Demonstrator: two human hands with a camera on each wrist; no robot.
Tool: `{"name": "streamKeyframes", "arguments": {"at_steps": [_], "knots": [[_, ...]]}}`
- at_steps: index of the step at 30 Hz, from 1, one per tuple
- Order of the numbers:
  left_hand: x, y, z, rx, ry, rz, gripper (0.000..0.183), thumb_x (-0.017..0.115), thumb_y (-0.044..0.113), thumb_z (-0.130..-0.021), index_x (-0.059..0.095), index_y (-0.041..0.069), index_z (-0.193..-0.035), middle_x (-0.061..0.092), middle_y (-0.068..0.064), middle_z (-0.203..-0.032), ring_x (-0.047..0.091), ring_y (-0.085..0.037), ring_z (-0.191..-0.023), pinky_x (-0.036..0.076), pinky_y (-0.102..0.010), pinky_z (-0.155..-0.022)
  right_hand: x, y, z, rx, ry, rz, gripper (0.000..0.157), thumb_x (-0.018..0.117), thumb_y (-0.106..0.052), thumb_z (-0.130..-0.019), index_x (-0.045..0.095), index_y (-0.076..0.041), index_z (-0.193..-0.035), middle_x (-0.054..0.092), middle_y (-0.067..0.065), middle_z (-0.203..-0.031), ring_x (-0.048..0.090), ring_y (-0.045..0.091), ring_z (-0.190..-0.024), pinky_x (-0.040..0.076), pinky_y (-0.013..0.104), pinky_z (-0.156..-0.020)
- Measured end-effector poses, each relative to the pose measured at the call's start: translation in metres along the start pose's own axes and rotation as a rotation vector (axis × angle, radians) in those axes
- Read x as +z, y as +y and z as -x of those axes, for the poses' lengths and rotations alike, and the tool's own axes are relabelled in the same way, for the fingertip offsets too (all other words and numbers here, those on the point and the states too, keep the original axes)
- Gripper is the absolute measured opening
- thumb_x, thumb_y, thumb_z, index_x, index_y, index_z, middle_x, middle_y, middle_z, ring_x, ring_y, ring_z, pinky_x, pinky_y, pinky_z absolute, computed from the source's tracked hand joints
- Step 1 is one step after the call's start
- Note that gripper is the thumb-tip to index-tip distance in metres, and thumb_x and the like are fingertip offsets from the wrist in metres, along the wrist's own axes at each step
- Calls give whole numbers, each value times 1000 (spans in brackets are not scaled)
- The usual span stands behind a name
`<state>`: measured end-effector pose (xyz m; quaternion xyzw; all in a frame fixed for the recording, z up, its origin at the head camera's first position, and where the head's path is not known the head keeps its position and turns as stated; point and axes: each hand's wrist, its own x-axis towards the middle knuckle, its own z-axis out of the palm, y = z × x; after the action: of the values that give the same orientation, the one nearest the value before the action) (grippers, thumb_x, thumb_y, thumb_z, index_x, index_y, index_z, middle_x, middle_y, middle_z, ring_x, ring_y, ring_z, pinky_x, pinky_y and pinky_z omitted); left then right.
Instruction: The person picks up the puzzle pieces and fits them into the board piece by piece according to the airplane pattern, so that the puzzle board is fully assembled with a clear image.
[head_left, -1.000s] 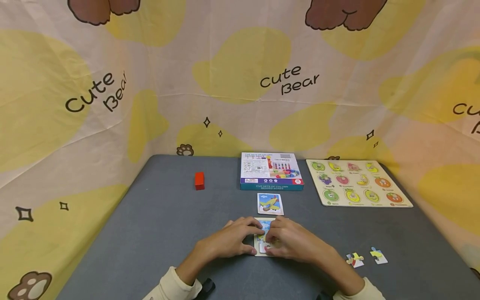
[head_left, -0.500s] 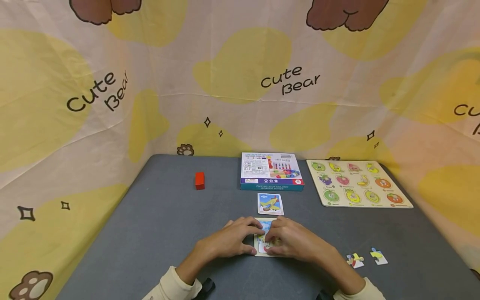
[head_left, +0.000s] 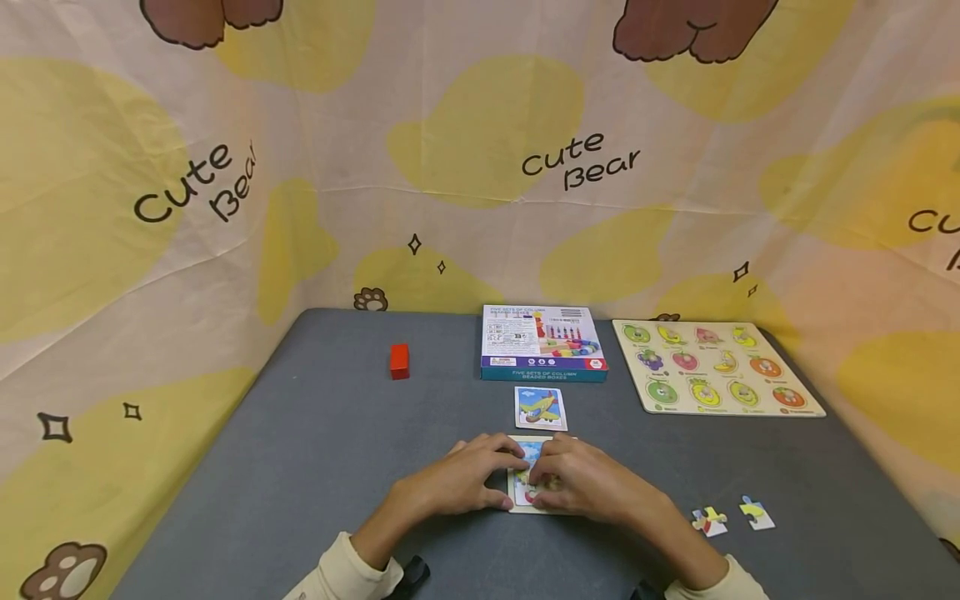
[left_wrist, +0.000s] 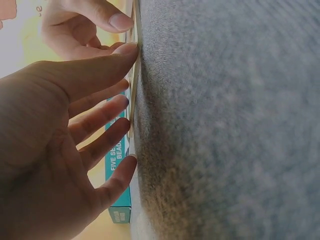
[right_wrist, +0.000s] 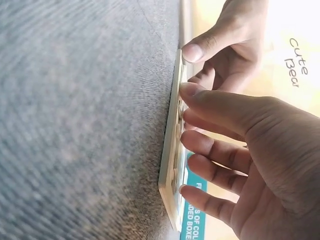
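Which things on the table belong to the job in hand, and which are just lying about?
Likely part of the job:
puzzle board, being worked on
loose puzzle pieces
airplane card, perhaps a guide

Likely just lying about:
red block
printed box
fruit board

Both forearms (head_left: pixel 386 522) angle inward, left grip (head_left: pixel 471 477) and right grip (head_left: pixel 590 483) facing each other, fingers (left_wrist: pixel 100 117) loosely bent.

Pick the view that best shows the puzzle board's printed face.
Head: it looks down on the puzzle board, so the face shows, though the left hand and right hand cover parts. Left wrist: just a thin edge. Right wrist: clear edge, face steeply foreshortened.
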<state>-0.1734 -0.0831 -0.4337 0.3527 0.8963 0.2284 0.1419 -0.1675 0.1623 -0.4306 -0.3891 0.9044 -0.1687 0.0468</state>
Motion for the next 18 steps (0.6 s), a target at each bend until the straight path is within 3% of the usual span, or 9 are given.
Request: {"name": "streamKeyframes", "arguments": {"at_steps": [5,12,18], "knots": [[0,0,0,5,5,-2,50,82,34,-95,69,24,-142,58,8,-146,51,-14,-135,43,-39,-99,0,0,1,-11,4,-13,17,80,-32,-95,83,-22,-109,69,-12,-103,58,7,-102,53,37,-93],[0,0,0,0,-6,6,52,81,35,-95,68,24,-144,57,8,-147,51,-15,-136,43,-40,-100,0,1,1,-76,-2,-11,14,78,-31,-98,85,-26,-109,66,-12,-97,53,1,-91,48,25,-79],[0,1,1,1,-2,12,52,81,34,-95,67,24,-145,57,8,-148,51,-14,-136,42,-39,-99,-2,1,2,-63,-31,-30,13,78,-31,-98,85,-28,-108,64,-13,-96,50,0,-88,45,23,-76]]}}
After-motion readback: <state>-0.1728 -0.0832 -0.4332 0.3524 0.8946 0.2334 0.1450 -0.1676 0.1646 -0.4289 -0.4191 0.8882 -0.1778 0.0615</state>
